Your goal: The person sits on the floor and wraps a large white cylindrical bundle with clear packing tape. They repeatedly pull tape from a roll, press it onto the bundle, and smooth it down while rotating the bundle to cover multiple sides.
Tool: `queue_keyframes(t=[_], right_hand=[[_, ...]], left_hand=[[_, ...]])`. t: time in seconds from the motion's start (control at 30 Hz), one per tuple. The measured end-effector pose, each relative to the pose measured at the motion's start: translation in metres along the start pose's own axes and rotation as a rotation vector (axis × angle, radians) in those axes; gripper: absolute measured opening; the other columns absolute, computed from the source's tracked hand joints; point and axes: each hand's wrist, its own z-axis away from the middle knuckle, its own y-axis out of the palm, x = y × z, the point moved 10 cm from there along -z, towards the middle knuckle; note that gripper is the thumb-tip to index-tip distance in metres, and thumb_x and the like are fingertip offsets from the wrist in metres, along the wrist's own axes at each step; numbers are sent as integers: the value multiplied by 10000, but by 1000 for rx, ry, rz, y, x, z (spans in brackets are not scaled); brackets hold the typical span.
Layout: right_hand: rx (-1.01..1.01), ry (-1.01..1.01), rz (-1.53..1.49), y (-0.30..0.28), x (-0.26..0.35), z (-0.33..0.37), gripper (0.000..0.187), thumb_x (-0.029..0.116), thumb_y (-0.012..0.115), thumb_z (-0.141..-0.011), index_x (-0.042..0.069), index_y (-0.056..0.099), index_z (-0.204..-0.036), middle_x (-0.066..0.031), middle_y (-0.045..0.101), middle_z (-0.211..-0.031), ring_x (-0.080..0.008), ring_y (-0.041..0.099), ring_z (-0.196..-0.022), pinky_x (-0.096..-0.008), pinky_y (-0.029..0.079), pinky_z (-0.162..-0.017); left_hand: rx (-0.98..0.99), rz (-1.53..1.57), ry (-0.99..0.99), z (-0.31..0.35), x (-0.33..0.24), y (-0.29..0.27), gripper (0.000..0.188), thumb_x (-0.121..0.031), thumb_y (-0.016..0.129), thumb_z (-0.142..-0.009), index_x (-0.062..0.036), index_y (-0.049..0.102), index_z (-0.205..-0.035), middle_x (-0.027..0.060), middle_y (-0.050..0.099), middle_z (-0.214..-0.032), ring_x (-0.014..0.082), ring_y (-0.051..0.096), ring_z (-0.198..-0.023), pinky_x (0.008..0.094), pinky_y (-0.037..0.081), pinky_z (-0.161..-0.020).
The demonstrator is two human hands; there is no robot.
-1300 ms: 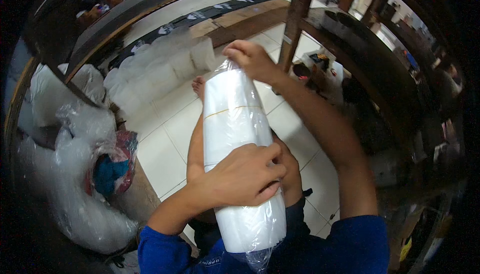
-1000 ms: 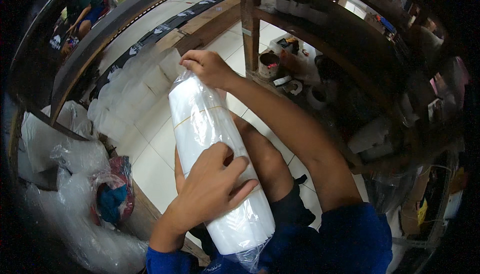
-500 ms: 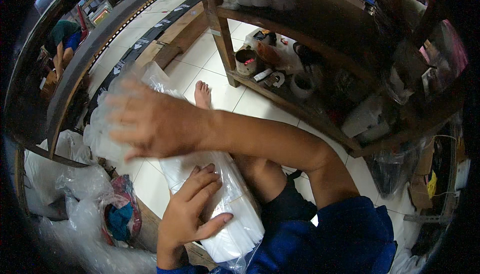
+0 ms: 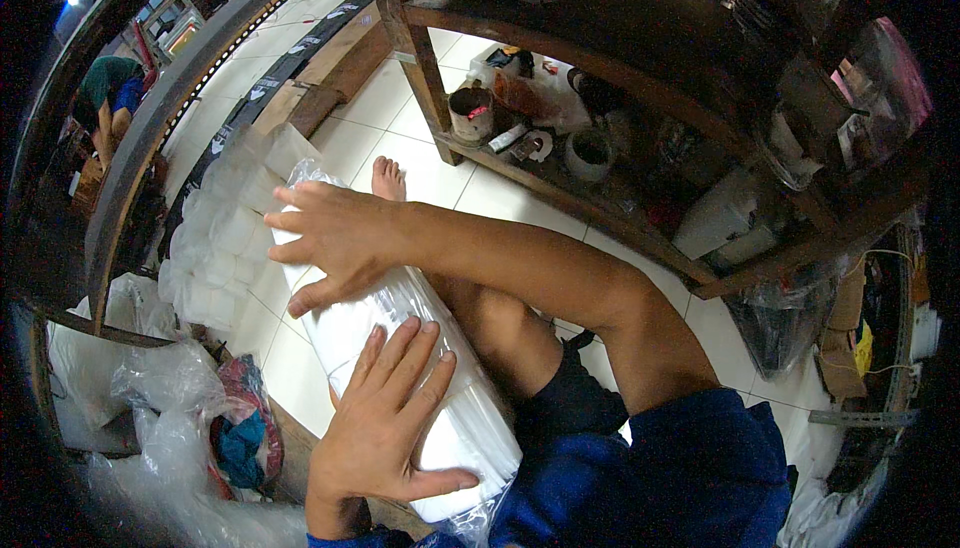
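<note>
White bundle: the long, rounded bundle of white sheet material in a clear plastic sleeve (image 4: 462,440) lies before your torso, just left of your right knee (image 4: 510,338), its long axis running from near right to far left; loose clear film gathers at its near end.
Left hand: your left hand (image 4: 378,428) rests on the near half of the bundle, palm down, with fingers spread and the thumb pointing right.
Right hand: your right hand (image 4: 345,236) crosses to the far left and lies over the far half, its fingers likewise spread; contact beneath the palm seems likely, though the hand itself hides it.
Far left: a row of cloudy, translucent plastic bundles (image 4: 215,243) stands on the white tiled floor (image 4: 350,143), beyond your right fingertips.
Near left: a crumpled clear plastic bag (image 4: 180,433) lies beside a bunched teal cloth (image 4: 240,448).
Far right: a dark brown wooden shelf (image 4: 415,63) bears, on its lower board, a grey cylindrical pot (image 4: 470,120) with a small red object inside.
Background: at far left, a co-worker in a green top and blue shorts (image 4: 110,88) bends forward.
</note>
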Motion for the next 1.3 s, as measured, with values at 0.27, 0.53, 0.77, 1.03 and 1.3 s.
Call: queue_keyframes(t=[0.27,0.53,0.77,1.03,1.3], right_hand=[[-635,456,-282,-67,-74,98,449,204,754,-851,58,590,-1243,-155,633,-1206,-349,598,-1156,-442,463,-989],[-14,1129,558,-70,-222,360,527,290,693,-874,26,550,-1307,-236,535,-1349,-371,505,-1271,-468,403,-1064],[316,1280,536,-45,-239,413,469,281,650,-903,17,573,-1283,-271,523,-1337,-414,464,-1279,-518,347,-1084],[150,1309,471,-55,-236,423,390,227,629,-928,5,587,-1247,-256,577,-1254,-396,538,-1200,-495,402,-1047],[-169,1009,247,-130,-116,295,297,183,606,-950,18,603,-1197,-200,644,-1115,-379,595,-1112,-498,417,-1043]], left_hand=[[-5,18,5,7,2,-9,1015,-689,736,-673,58,526,-1327,293,435,-1446,462,399,-1363,605,268,-1126],[-169,178,32,15,13,-19,940,-590,797,-684,20,533,-1348,275,464,-1435,439,449,-1343,605,268,-1131],[-266,257,106,21,16,-35,887,-577,783,-708,14,560,-1330,249,495,-1421,419,465,-1342,618,236,-1138],[-421,380,141,23,29,-41,751,-561,689,-807,1,597,-1297,227,543,-1376,408,474,-1339,618,226,-1143],[-748,335,30,38,57,-82,483,-210,705,-797,24,622,-1212,215,597,-1307,382,569,-1226,432,392,-1082]])
